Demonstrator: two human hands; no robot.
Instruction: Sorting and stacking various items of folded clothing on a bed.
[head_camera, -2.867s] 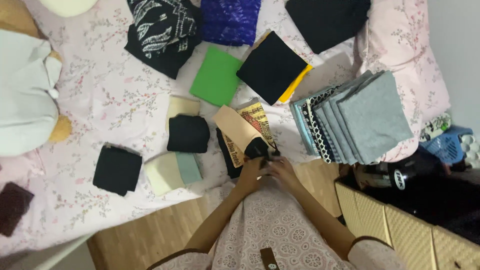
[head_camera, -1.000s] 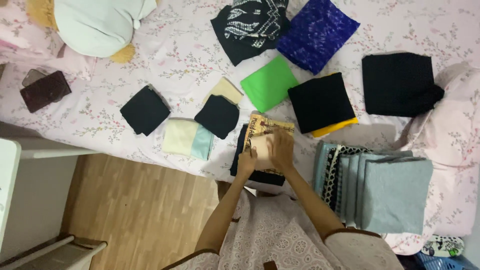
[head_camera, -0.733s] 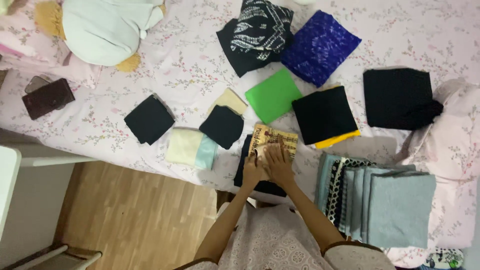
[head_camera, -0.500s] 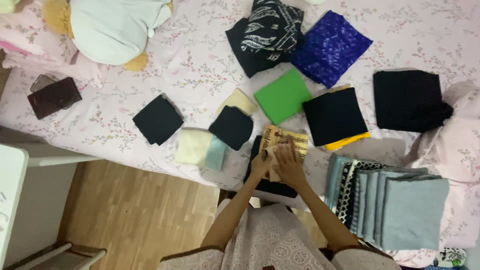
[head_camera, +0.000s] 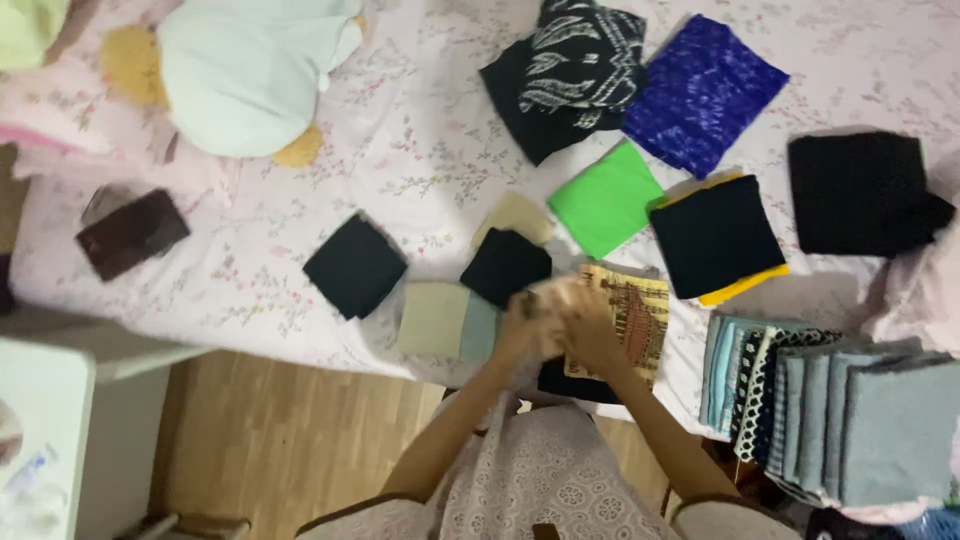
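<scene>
Single view only: head-worn camera, looking almost straight down from above the person's own chest and forearms. The wearer's patterned top fills the bottom centre; both arms run up from there to the left hand (head_camera: 522, 328) and right hand (head_camera: 590, 335), which meet near frame centre (motion-blurred, so finger detail is lost). The camera faces the bed (head_camera: 420, 150), whose near edge crosses the lower third; wood floor (head_camera: 280, 420) shows below it at left. Standoff is moderate: the whole spread of folded cloths fits in, from the stack of grey cloths (head_camera: 860, 420) at right to the pale cushion (head_camera: 250, 70) at upper left.
</scene>
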